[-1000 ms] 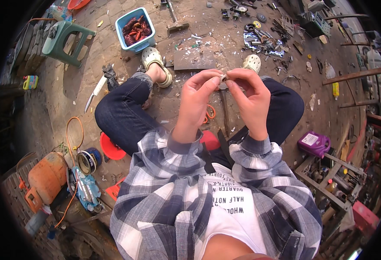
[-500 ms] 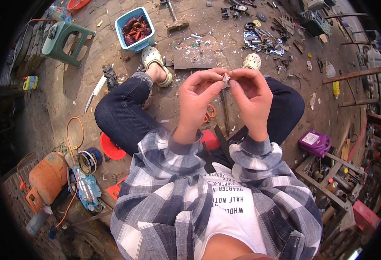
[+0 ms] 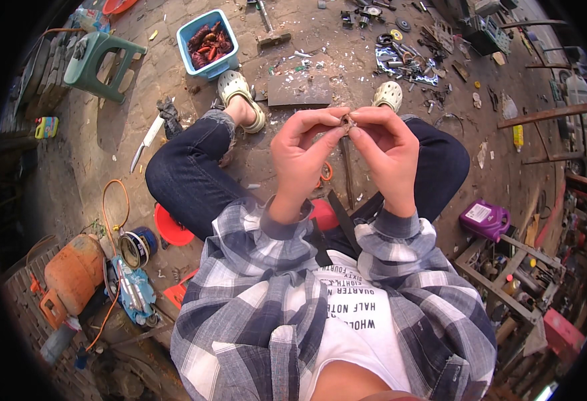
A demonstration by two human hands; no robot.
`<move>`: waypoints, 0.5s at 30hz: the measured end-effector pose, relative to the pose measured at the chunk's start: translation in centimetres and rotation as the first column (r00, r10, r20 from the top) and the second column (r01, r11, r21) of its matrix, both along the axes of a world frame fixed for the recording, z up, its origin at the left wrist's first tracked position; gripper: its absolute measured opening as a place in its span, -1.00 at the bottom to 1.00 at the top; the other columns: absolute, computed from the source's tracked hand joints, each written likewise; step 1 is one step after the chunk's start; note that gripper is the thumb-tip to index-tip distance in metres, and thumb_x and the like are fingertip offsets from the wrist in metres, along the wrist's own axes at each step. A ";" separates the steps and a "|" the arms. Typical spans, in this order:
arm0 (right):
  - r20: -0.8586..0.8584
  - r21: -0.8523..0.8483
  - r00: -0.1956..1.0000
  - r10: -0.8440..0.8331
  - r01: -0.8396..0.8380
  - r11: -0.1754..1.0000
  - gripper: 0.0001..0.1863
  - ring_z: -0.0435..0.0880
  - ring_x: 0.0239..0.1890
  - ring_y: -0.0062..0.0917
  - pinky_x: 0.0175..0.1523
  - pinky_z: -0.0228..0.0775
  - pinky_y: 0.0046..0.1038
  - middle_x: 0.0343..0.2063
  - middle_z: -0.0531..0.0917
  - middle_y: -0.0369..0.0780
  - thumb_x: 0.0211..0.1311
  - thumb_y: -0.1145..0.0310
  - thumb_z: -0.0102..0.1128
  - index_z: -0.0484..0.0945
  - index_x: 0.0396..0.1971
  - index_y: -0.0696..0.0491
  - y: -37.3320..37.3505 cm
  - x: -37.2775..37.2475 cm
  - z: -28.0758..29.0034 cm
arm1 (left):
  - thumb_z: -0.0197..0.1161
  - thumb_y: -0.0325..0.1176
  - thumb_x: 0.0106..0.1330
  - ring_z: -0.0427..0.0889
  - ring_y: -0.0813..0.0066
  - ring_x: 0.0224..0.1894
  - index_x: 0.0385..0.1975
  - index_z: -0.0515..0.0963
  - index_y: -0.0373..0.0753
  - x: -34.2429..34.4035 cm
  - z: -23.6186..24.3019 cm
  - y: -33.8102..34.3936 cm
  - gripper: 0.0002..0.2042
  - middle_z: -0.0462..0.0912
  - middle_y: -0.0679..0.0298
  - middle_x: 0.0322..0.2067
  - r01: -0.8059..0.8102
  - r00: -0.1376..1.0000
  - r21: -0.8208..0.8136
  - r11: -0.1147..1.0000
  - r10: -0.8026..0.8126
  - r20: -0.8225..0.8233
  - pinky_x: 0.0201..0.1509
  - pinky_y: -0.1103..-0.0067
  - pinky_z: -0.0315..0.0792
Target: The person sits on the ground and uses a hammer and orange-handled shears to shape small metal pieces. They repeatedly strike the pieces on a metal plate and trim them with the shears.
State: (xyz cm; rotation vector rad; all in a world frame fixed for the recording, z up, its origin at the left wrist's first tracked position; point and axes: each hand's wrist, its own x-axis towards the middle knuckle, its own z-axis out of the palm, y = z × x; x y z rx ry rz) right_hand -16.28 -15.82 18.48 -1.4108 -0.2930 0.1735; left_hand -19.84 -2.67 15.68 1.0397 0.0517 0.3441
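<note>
My left hand (image 3: 301, 155) and my right hand (image 3: 390, 155) meet in front of me, above the ground between my knees. Thumbs and fingertips of both are pinched on one small, pale brownish scrap (image 3: 346, 123). A dark hollow shows in it, but its kind is too small to make out. Below the hands, orange scissor handles (image 3: 326, 173) lie partly hidden beside a long dark metal rod (image 3: 346, 170). A flat metal plate (image 3: 299, 97) with whitish crumbs around it lies beyond my fingers, between my shoes.
A light-blue tub (image 3: 232, 65) holds dark red pieces. A hammer (image 3: 273, 39) and a knife (image 3: 148, 139) lie on the ground. To the left stand a green stool (image 3: 100, 70) and an orange gas cylinder (image 3: 74, 269). Metal parts (image 3: 407, 63) and a purple jug (image 3: 486, 220) are right.
The small scrap has turned between my fingertips, and a dark hollow now shows. My left hand has shifted slightly left; both hands keep their pinch.
</note>
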 end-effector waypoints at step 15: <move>0.203 -0.150 0.970 -0.134 0.166 0.975 -0.78 0.63 -0.16 -0.56 -0.05 0.49 -0.57 -0.25 0.61 -0.21 0.05 0.70 0.21 0.57 -0.26 0.20 0.9 -0.2 0.4 | 0.27 -0.65 0.13 0.61 0.49 -0.14 -0.29 0.59 -0.42 0.0 0.9 -0.2 -0.86 0.58 0.13 -0.14 -0.109 0.992 0.233 0.966 0.120 -0.033 -0.09 0.63 0.54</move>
